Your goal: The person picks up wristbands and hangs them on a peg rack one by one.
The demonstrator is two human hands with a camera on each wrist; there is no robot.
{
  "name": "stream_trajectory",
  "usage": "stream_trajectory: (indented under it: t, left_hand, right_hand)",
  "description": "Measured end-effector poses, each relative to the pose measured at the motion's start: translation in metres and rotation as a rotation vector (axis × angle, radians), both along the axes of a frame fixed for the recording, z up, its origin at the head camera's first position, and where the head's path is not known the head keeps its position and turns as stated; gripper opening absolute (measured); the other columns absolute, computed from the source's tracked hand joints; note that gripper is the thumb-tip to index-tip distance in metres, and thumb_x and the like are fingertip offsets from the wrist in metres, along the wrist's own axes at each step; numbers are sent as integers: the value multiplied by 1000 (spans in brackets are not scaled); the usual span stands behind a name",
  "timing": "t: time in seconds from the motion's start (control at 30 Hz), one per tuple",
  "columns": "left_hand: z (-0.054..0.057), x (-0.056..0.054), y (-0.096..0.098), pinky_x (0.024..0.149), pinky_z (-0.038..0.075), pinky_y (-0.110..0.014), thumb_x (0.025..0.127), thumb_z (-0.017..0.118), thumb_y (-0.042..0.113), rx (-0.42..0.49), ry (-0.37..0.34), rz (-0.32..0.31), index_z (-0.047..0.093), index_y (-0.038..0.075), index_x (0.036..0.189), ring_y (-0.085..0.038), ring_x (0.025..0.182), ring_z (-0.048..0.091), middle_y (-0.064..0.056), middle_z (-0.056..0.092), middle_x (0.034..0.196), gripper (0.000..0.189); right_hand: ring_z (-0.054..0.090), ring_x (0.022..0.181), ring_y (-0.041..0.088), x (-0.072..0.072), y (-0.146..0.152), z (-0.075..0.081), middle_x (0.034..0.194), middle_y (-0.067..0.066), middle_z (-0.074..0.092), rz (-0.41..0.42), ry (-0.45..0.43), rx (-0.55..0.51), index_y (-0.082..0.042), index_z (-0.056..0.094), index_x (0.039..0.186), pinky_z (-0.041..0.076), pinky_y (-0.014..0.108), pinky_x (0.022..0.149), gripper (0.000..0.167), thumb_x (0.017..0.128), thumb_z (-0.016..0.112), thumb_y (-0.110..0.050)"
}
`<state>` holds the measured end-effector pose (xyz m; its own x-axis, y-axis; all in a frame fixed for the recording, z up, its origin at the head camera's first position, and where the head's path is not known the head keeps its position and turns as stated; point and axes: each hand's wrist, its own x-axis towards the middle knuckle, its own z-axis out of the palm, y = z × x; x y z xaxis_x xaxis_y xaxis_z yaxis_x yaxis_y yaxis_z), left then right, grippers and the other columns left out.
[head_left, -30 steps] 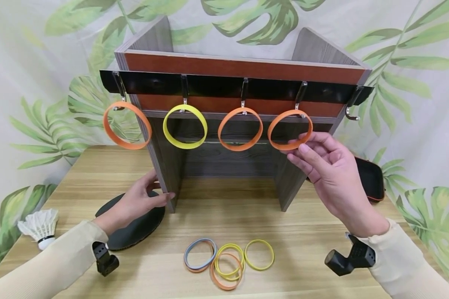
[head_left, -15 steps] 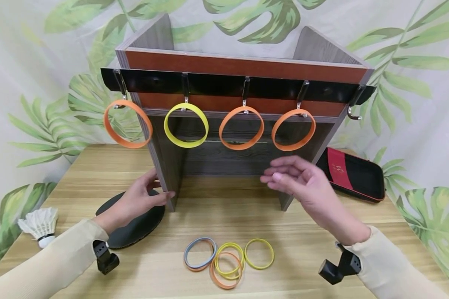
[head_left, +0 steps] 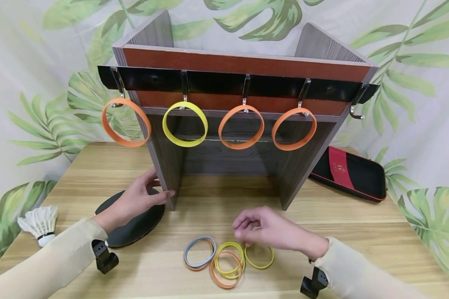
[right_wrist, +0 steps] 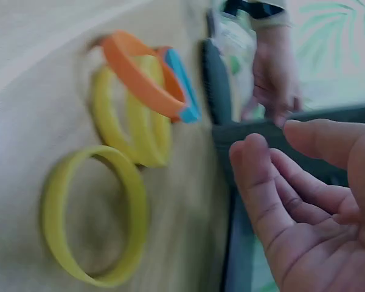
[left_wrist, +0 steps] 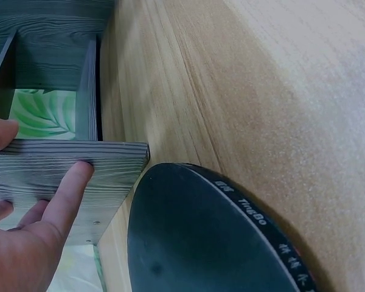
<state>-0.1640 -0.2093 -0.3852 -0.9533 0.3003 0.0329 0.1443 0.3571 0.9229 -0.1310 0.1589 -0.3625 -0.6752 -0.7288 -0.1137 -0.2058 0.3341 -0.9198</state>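
My left hand [head_left: 136,201] grips the left side panel [left_wrist: 118,161] of a grey wooden stand low down, thumb on one face and fingers on the other. My right hand [head_left: 267,230], fingers loosely bent and holding nothing, hovers just over a pile of silicone wristbands on the table. A single yellow wristband [right_wrist: 52,222] lies nearest it; beside this overlap yellow bands, an orange wristband [head_left: 224,286] and a blue wristband [head_left: 187,258]. On the stand's black hook rail [head_left: 215,85] hang an orange, a yellow and two more orange wristbands. The far right hook [head_left: 356,116] is bare.
A black table tennis paddle [head_left: 134,228] lies beside the left forearm, partly covered by it. Left of that is a shuttlecock [head_left: 41,224]. A black case with a red band [head_left: 366,178] lies right of the stand. Leaf-patterned cloth hangs behind the wooden table [head_left: 359,245].
My right hand has let go of the orange wristband on the fourth hook and moved down and left to the pile. The left hand has stayed on the panel.
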Motion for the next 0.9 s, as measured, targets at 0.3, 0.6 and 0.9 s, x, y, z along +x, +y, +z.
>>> stream_trajectory:
  t: [0.3, 0.6, 0.9]
  left_hand:
    - [0, 1, 0, 86, 64, -35, 99, 71, 11, 0, 1, 5, 38, 8, 157, -42, 125, 57, -25, 50, 151, 67]
    - [-2, 1, 0, 86, 64, -33, 98, 71, 11, 8, 1, 2, 37, 8, 158, -40, 123, 57, -25, 51, 150, 68]
    - [-2, 1, 0, 85, 64, -32, 98, 71, 10, 10, 2, 2, 38, 8, 157, -37, 121, 57, -25, 51, 148, 68]
  right_hand:
    - [64, 83, -5, 11, -14, -14, 94, 7, 77, 52, 65, 102, 3, 73, 105, 58, 18, 80, 14, 95, 73, -6]
    - [59, 76, -8, 14, -25, -13, 86, -5, 72, 155, 119, 240, -4, 73, 99, 55, 14, 73, 6, 96, 74, -9]
    - [57, 73, -8, 14, -28, -15, 82, -9, 70, 158, 145, 296, -9, 74, 93, 53, 14, 72, 4, 97, 73, -9]
